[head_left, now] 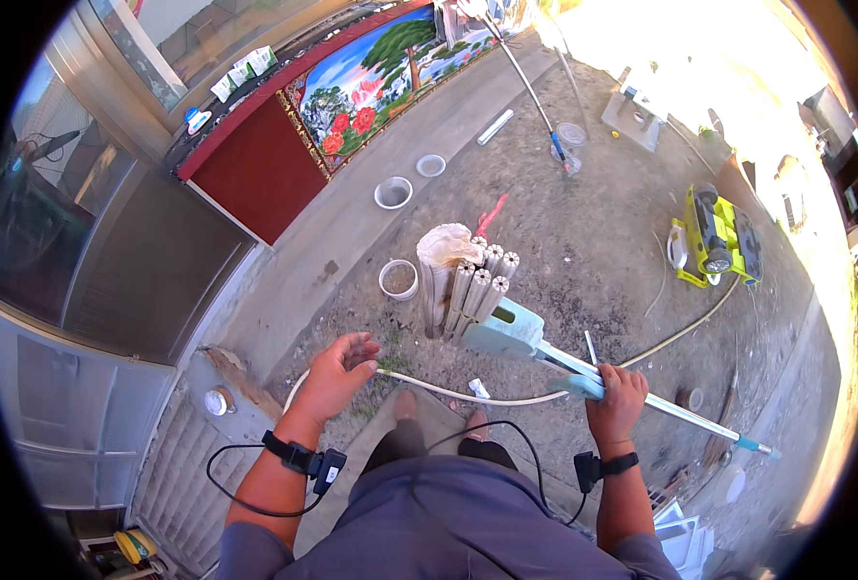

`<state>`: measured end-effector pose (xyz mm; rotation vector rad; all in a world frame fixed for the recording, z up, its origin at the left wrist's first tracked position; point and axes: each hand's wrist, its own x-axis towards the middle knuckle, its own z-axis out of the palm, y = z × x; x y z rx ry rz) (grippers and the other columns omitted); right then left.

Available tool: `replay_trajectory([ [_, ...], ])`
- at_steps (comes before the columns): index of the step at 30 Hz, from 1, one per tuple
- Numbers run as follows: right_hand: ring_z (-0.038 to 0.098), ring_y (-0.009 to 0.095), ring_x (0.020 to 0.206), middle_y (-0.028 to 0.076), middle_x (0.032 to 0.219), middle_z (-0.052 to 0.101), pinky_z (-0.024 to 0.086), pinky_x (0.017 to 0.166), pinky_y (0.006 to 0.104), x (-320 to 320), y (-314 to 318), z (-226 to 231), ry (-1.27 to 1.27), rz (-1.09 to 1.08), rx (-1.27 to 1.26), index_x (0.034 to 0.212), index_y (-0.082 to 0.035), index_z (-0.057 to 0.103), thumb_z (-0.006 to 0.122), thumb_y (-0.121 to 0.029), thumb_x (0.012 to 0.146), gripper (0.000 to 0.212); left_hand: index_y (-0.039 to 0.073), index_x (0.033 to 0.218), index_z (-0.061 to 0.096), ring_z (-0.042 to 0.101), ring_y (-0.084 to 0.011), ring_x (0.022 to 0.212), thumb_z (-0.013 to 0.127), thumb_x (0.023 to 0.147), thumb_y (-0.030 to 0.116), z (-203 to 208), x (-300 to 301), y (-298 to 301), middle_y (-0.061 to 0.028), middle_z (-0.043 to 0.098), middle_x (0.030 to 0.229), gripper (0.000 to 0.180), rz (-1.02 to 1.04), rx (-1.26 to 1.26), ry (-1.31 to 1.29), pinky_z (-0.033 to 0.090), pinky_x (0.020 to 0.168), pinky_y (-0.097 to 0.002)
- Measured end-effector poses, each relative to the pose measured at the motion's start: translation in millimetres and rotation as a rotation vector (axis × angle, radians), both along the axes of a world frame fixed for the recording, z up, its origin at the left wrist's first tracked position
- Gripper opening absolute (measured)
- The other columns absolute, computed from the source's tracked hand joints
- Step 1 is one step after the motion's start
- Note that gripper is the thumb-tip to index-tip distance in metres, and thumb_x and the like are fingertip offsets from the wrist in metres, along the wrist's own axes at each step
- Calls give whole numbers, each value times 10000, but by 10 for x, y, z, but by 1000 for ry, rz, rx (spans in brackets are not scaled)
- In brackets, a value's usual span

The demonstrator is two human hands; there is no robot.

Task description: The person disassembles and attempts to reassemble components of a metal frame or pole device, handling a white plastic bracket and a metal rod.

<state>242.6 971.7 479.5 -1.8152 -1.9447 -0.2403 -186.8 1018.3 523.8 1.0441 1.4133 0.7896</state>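
My right hand (616, 398) is wrapped around the silver pole of a mop (671, 410), near a pale blue plastic lever. The mop's broad pale blue head (506, 332) points up and to the left, and it overlaps the lower part of a bundle of fluted pale posts (468, 290). To the left, my left hand (340, 375) hovers with fingers spread and holds nothing. A rough whitish lump (448, 246) sits on the bundle's left side. Just beyond my left hand stands a small white bucket (398, 279) with grey contents.
A pale hose (448, 391) curves across the ground before my feet. Farther off are another white bucket (393, 192), a shallow dish (431, 165) and a long-handled tool (526, 82). At right lies an overturned yellow-green toy car (717, 237). A painted wall panel (371, 87) borders the left.
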Motion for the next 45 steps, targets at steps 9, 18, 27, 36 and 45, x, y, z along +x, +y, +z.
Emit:
replay_trajectory([
  [9,579,282,820,59,857,627,418,835,423,-54,382,156,-148,78,-54,961,-129,618,657,-106,712,254,-53,1310,477,606,-221,1118,633,880,32,-533,-197,-631,-175,623,1203,465,90,-78,19,491,953,-337],
  [18,599,274,797,53,818,616,434,751,404,-831,1216,263,-324,305,-250,956,-137,635,676,-83,659,305,-73,1344,452,599,-220,1114,618,893,74,-895,-759,-938,-176,623,1197,502,187,-241,28,475,949,-319],
  [27,618,262,839,58,824,626,452,748,407,-2530,2574,458,-714,623,-305,936,-139,643,686,-93,694,251,-77,1329,455,607,-214,1097,606,922,89,-1076,-1376,-1315,-189,627,1185,465,491,-327,-169,482,924,-310],
  [36,632,212,912,39,890,653,452,789,365,-4763,3789,170,-1253,924,-160,938,-157,662,608,-154,832,119,-52,1273,506,622,-197,1049,644,893,83,-1322,-1660,-1865,-186,661,1136,426,1001,-303,-257,484,908,-311],
  [45,620,199,981,46,980,666,408,876,355,-6581,4222,-960,-1521,1278,-148,989,-159,692,695,-235,776,226,-72,1258,509,641,-207,1001,652,873,87,-1549,-1335,-1580,-180,672,1105,440,1449,-427,-381,494,900,-313],
])
